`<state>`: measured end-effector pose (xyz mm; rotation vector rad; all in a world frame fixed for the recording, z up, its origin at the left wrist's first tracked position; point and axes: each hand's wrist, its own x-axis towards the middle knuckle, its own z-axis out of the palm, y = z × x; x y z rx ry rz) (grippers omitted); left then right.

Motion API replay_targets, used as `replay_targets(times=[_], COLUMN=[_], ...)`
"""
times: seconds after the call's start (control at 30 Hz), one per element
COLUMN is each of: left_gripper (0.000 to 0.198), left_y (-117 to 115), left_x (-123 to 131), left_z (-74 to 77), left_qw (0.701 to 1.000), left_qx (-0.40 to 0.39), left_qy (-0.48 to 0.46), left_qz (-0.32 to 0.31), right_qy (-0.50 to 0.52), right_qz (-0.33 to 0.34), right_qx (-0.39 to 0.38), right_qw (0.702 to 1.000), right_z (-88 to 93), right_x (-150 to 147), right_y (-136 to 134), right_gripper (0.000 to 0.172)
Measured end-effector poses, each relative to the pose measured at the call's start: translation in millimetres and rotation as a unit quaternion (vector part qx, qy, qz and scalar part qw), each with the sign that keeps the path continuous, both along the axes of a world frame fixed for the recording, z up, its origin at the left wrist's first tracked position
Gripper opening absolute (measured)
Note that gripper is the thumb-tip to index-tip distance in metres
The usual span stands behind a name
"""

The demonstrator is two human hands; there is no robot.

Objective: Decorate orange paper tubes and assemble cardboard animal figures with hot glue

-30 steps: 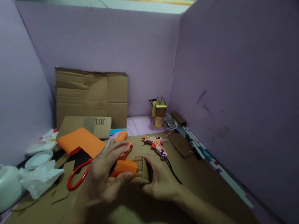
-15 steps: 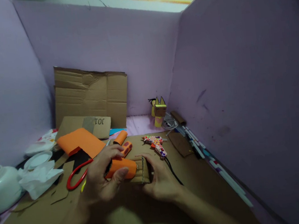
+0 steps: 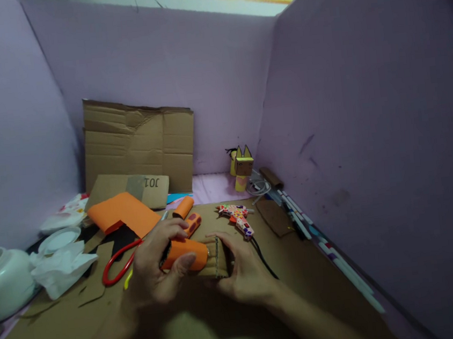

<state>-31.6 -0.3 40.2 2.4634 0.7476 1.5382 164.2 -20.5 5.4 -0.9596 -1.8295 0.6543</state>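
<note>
Head view: the left hand (image 3: 153, 270) is curled closed around an orange paper roll (image 3: 187, 253), thumb on its side. At the roll's 3 o'clock, touching it, a corrugated cardboard piece (image 3: 217, 262) is pinched by the right hand (image 3: 243, 269). Red scissors (image 3: 117, 263) lie at 9 o'clock.

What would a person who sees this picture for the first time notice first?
The eye goes first to the centre, where the left hand grips a bright orange roll beside a small cardboard piece held by the right hand. Next come the red-handled scissors to the left of the hands, and the big cardboard sheet leaning on the back wall.
</note>
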Motion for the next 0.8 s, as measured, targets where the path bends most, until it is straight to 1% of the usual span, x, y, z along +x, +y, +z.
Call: replay_targets(times=[0.17,0.33,0.43,0.6,0.7,0.8], left_gripper=[0.019,0.020,0.019,0.013,0.011,0.010], left_y=[0.9,-0.2,-0.9,-1.3,-1.9,-1.7], left_x=[2.3,4.3,5.3,5.6,4.8,4.2], left_z=[-2.9,0.8,2.1,1.8,2.3,2.9], left_qw=[1.000,1.000,1.000,1.000,0.999,0.999], left_qx=[0.000,0.015,0.010,-0.008,-0.028,-0.022], left_qy=[-0.011,0.009,0.009,0.019,0.034,0.044], left_qz=[0.002,0.004,0.003,-0.004,0.005,0.008], right_qy=[-0.004,-0.009,-0.008,-0.029,-0.036,-0.039], right_qz=[0.021,0.023,0.028,0.014,0.005,0.002], right_qx=[-0.016,-0.016,-0.012,-0.011,-0.012,-0.007], right_qw=[1.000,1.000,1.000,0.999,0.999,0.999], right_z=[2.4,4.3,5.5,5.9,4.8,4.4], right_x=[0.6,0.1,-0.3,0.2,0.6,0.5], right_y=[-1.4,-2.5,-2.8,-3.4,-4.0,-4.4], right_gripper=[0.059,0.055,0.055,0.056,0.056,0.054])
